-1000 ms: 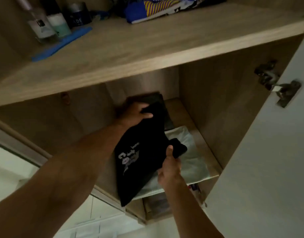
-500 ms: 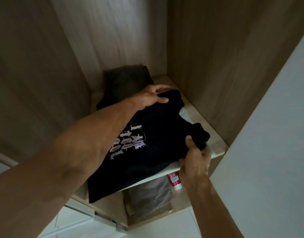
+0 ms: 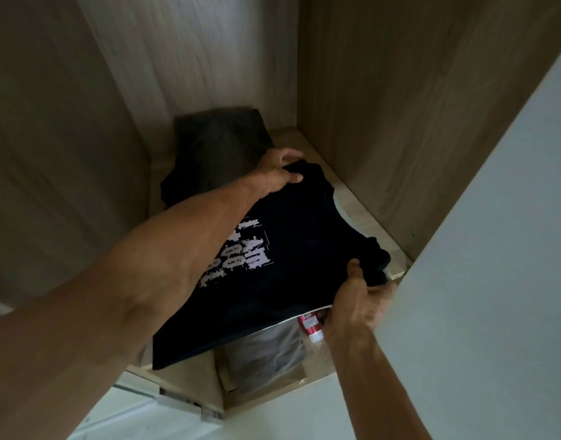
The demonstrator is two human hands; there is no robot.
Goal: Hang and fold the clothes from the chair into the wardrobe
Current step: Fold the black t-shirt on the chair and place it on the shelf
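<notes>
Wood wardrobe walls close round a shelf (image 3: 390,249) at mid-frame. The tee (image 3: 304,249) lies across it, its near edge overhanging at lower left. My left hand (image 3: 277,173) has a grip on the far edge; my right hand (image 3: 355,300) pinches the near right corner. I should push it back squarely toward the dark pile (image 3: 218,144), smooth it flat, then let go.

The wood-grain walls of the wardrobe (image 3: 399,90) rise beyond the left hand (image 3: 277,173), pale at the back panel (image 3: 209,58), darker at both sides, all dimly lit. A light shelf board (image 3: 368,221) shows between the hands. Right of the right hand (image 3: 355,300) stands a plain white door (image 3: 494,249). Below the left forearm lies a brighter white surface (image 3: 130,420).
</notes>
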